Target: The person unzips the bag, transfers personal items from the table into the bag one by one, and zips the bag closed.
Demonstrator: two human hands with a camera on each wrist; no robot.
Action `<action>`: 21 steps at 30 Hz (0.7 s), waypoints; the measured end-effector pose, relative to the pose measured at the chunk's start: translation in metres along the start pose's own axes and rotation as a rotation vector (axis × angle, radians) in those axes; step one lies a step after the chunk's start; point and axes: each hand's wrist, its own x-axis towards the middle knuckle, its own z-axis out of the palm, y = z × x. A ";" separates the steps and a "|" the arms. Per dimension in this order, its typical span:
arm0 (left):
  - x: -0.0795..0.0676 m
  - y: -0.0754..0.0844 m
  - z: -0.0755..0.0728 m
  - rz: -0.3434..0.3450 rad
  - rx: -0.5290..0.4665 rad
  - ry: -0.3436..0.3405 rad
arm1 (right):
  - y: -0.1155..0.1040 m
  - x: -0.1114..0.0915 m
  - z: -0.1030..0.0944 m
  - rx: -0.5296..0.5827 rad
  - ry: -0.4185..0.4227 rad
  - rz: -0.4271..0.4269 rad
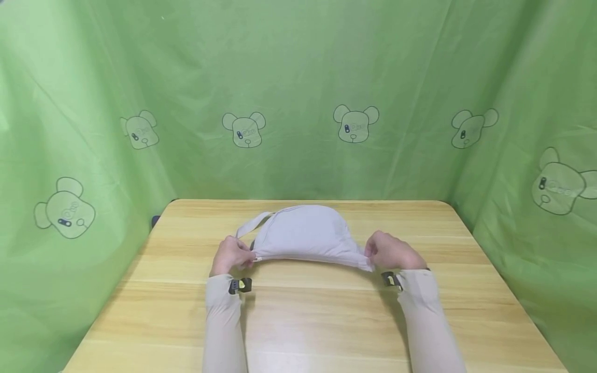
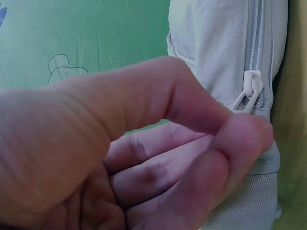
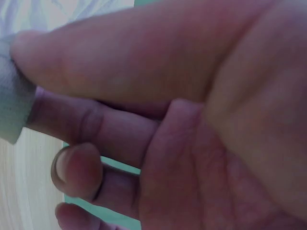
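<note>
A light grey waist bag (image 1: 303, 233) lies on the wooden table, its zipper (image 1: 303, 258) running along the edge nearest me. At its left end my left hand (image 1: 230, 255) pinches the zipper pull between thumb and index finger. The white zipper slider (image 2: 252, 86) shows just beyond those fingertips in the left wrist view, with closed zipper teeth above it and a mesh strap (image 2: 244, 199) below. My right hand (image 1: 394, 252) pinches the bag's right end, and the right wrist view shows a fabric corner (image 3: 12, 105) between thumb and index finger.
A grey strap (image 1: 252, 225) loops out from the bag's left side. The wooden table (image 1: 308, 321) has rounded far corners. Green curtains (image 1: 298, 62) printed with bear faces hang around its back and sides. Something dark blue (image 1: 155, 221) peeks out beyond the left table edge.
</note>
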 end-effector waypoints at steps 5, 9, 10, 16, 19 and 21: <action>-0.002 0.000 -0.002 -0.010 0.016 -0.014 | -0.003 0.000 0.001 0.005 -0.016 -0.002; -0.001 -0.001 -0.002 -0.015 0.021 -0.017 | -0.003 0.001 0.001 0.001 -0.019 -0.004; -0.001 -0.001 -0.002 -0.016 0.022 -0.017 | -0.003 0.001 0.001 -0.001 -0.020 -0.004; 0.000 -0.001 -0.002 -0.022 0.023 -0.033 | -0.002 0.003 0.003 -0.004 -0.032 0.017; 0.000 -0.001 -0.002 -0.018 0.028 -0.045 | 0.000 0.004 0.004 0.007 -0.044 0.033; -0.001 -0.002 -0.002 -0.021 0.029 -0.052 | 0.000 0.004 0.004 0.012 -0.051 0.041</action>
